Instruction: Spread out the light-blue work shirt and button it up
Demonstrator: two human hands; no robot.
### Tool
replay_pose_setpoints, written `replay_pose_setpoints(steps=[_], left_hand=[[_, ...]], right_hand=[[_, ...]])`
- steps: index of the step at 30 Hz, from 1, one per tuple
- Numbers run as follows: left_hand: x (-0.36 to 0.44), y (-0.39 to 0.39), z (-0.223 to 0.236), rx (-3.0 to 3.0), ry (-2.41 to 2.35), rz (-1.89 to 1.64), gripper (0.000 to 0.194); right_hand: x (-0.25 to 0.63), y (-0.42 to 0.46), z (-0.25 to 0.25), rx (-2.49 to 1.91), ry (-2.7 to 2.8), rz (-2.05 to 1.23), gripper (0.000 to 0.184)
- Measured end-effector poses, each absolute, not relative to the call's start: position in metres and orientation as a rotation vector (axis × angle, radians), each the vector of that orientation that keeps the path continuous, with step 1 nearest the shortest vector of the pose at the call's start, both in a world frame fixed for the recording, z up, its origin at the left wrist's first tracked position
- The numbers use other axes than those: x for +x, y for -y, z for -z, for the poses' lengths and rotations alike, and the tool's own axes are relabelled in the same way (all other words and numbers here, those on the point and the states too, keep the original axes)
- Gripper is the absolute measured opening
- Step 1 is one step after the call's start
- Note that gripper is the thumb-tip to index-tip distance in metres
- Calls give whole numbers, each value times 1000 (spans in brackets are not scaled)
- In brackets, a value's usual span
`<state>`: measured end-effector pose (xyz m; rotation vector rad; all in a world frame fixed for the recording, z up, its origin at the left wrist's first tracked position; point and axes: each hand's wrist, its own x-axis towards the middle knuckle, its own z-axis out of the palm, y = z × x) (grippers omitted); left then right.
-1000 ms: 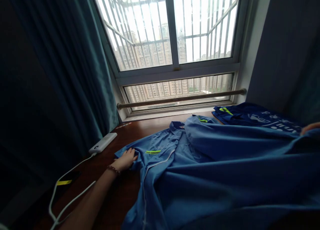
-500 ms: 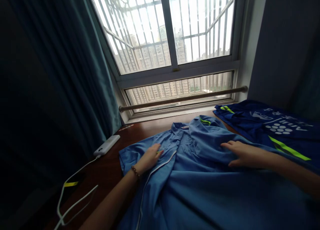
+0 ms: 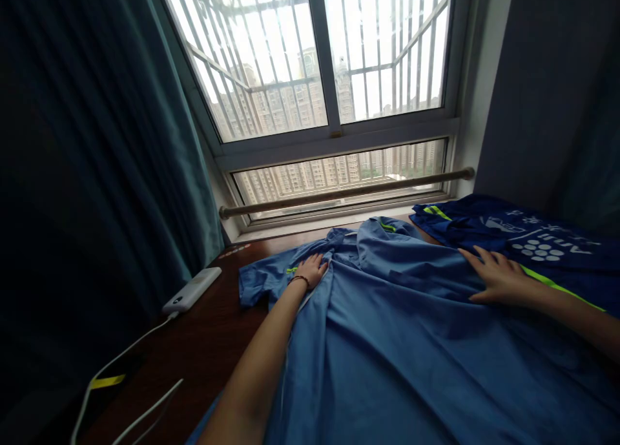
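Observation:
A light blue short-sleeved shirt (image 3: 387, 341) lies spread over the wooden surface, with its collar toward the window and folds running down its body. On its left front, near the collar, my left hand (image 3: 312, 270) lies flat with fingers extended, and the wrist wears a beaded bracelet. Bright yellow-green trim shows beside that wrist and near the far shoulder. Over the right part of the shirt, my right hand (image 3: 501, 278) is spread with fingers apart; whether it presses on the cloth I cannot tell. Neither hand grips anything.
A dark blue garment (image 3: 489, 235) with white print and yellow-green stripes lies at the right. On the left, a white power bank (image 3: 192, 290) with a white cable (image 3: 128, 351) rests on the wooden surface (image 3: 217, 335). A curtain, barred window and rail (image 3: 349, 193) stand beyond.
My left hand has moved up and right toward the collar, flattening out. My right hand has shifted slightly right and up. The shirt's lower front now lies spread differently, with new folds.

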<state>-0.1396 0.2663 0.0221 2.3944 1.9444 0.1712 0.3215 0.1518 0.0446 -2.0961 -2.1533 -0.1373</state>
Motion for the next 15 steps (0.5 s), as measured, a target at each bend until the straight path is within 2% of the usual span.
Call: replay_pose_setpoints(steps=[2, 4, 6, 7, 11, 13, 15], left_hand=[[-142, -275, -23, 2391, -1951, -235, 57], [-144, -278, -22, 2396, -1952, -308, 54], [-144, -277, -21, 2419, -1940, -370, 50], [-145, -276, -21, 2435, -1933, -398, 49], [-143, -269, -22, 2480, -1949, -481, 43], [-141, -266, -23, 2492, -1964, -504, 40], [-139, -264, -23, 2497, -1974, -508, 37]], right_hand=[[336, -151, -47, -2107, 2042, -33, 91], [343, -147, -59, -1979, 2035, -233, 65], [339, -137, -80, -1834, 2030, -236, 38], [333, -130, -92, -1789, 1989, -134, 31], [280, -83, -129, -1530, 1861, 383, 28], [244, -52, -133, -1356, 2043, 438, 29], [211, -21, -128, -1152, 2395, 264, 25]])
